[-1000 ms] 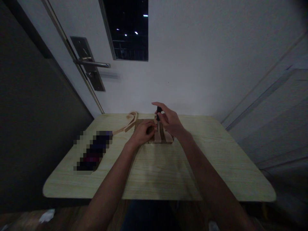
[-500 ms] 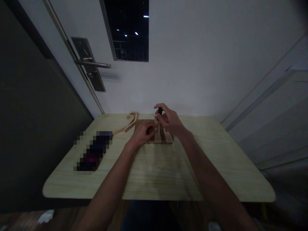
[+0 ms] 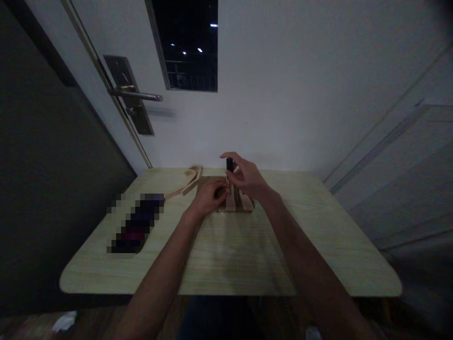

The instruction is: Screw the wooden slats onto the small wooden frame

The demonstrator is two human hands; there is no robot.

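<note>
My right hand (image 3: 251,180) is closed round the upright black handle of a screwdriver (image 3: 230,164), its index finger stretched over the handle's top. The tool's lower end meets a pale wooden piece (image 3: 230,204), where the tip cannot be made out. My left hand (image 3: 208,196) has its thumb and fingertips pinched at the left side of that same piece. A second pale wooden piece (image 3: 247,203) stands just right of it, under my right hand. Both rest on a brown board (image 3: 211,179), partly hidden by my hands.
Curved pale wooden strips (image 3: 193,178) lie at the back left of the wood-grain table (image 3: 226,264). A dark, pixelated flat object (image 3: 139,224) is at the table's left. Behind the table stands a white door with a metal handle (image 3: 138,96) and a dark window (image 3: 191,47).
The screwdriver handle has shifted slightly left and stands more upright, with my right hand moving along with it. My left hand stays in place on the wooden piece.
</note>
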